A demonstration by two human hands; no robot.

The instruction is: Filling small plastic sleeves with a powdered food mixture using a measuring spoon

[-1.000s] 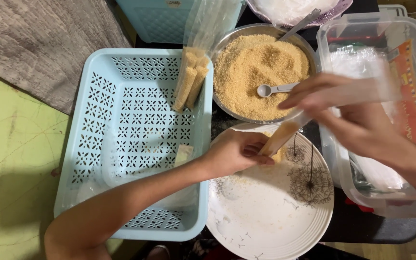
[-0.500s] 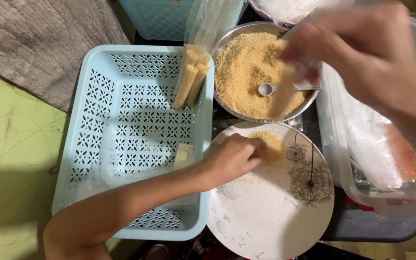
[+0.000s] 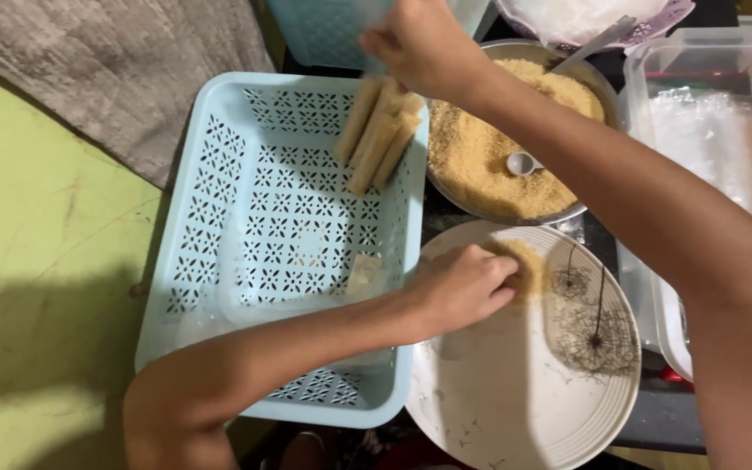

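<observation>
My right hand reaches across to the far right corner of the light-blue perforated basket. It pinches the clear top of one of several narrow plastic tubes filled with golden crumbs, which lean against the basket wall. My left hand rests curled on the white patterned plate, its fingertips at a small pile of crumbs. Behind the plate, a metal bowl of crumbs holds a small white measuring spoon.
A clear plastic box with plastic bags stands at the right. A second light-blue basket and a dish with a metal spoon handle sit at the back. A grey rug and green floor lie to the left.
My right hand carried the filled tube from over the plate, past the bowl, to the tubes in the basket corner. My left hand let go of the tube and stayed on the plate.
</observation>
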